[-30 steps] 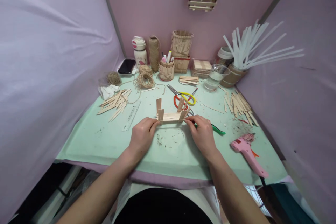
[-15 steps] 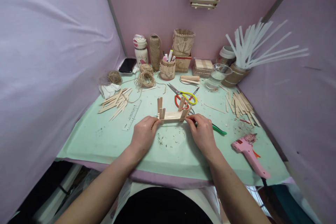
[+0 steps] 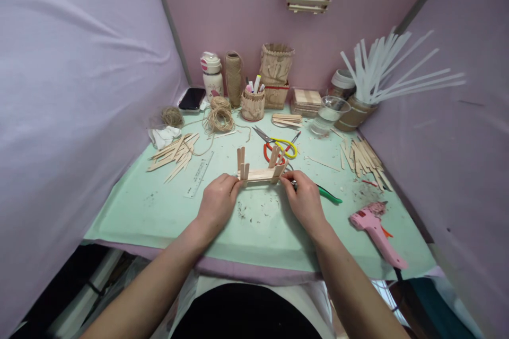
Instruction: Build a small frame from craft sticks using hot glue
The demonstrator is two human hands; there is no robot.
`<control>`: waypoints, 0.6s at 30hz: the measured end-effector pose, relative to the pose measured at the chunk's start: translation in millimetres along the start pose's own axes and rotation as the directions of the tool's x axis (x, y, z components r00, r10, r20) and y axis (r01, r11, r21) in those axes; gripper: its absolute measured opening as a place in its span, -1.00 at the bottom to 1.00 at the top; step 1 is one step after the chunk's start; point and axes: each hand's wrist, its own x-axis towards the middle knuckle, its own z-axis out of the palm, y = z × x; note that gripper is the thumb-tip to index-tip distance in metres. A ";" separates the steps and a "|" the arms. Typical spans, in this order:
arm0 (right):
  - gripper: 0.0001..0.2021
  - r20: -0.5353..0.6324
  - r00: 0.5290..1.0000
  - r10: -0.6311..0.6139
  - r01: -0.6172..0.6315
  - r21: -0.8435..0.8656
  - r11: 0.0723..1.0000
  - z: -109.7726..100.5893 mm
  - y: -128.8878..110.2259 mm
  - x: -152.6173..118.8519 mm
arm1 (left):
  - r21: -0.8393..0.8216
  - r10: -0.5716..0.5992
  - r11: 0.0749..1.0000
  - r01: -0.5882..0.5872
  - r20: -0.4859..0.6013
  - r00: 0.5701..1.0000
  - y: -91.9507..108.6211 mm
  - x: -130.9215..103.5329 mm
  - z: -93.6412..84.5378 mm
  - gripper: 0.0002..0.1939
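A small craft-stick frame (image 3: 260, 175) has a flat base with several short sticks standing up at its two ends. My left hand (image 3: 219, 198) pinches its left end, thumb and fingers pressed together. At the right end, my right hand (image 3: 303, 197) grips it in the same way. Pliers with a green handle (image 3: 329, 194) lie partly behind my right hand. Just beyond the frame lie scissors (image 3: 274, 143) with one yellow and one red handle.
A pink glue gun (image 3: 377, 233) lies at the right. Loose sticks (image 3: 175, 154) and a clear ruler (image 3: 199, 175) are on the left, more sticks (image 3: 363, 163) on the right. Twine (image 3: 219, 118), a pen holder (image 3: 253, 105) and a water cup (image 3: 330, 115) stand behind.
Almost nothing differs. The whole view has shifted very slightly, and both hands keep their hold on the craft-stick frame.
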 end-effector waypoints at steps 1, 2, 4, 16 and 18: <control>-0.84 0.001 1.000 0.006 -0.006 0.009 1.000 0.1 0.2 0.0 | -0.007 -0.002 1.000 0.002 0.001 1.000 0.0 0.1 0.1 -0.79; -0.84 0.003 1.000 0.012 -0.012 0.017 1.000 0.3 0.3 0.0 | -0.016 -0.006 1.000 0.006 0.001 1.000 0.0 0.2 0.1 -0.79; -0.84 0.003 1.000 0.023 -0.024 0.030 0.999 0.7 0.6 -0.1 | -0.033 -0.016 0.999 0.016 0.003 1.000 0.1 0.4 0.1 -0.79; -0.82 -0.007 0.996 0.084 -0.083 0.083 0.993 2.4 -1.9 0.6 | -0.065 -0.024 0.998 0.023 -0.007 1.000 1.0 0.9 -0.3 -0.83; -0.81 -0.009 0.996 0.090 -0.088 0.087 0.992 2.1 -2.7 1.0 | -0.073 -0.026 0.997 0.025 -0.012 1.000 0.6 1.2 -0.1 -0.84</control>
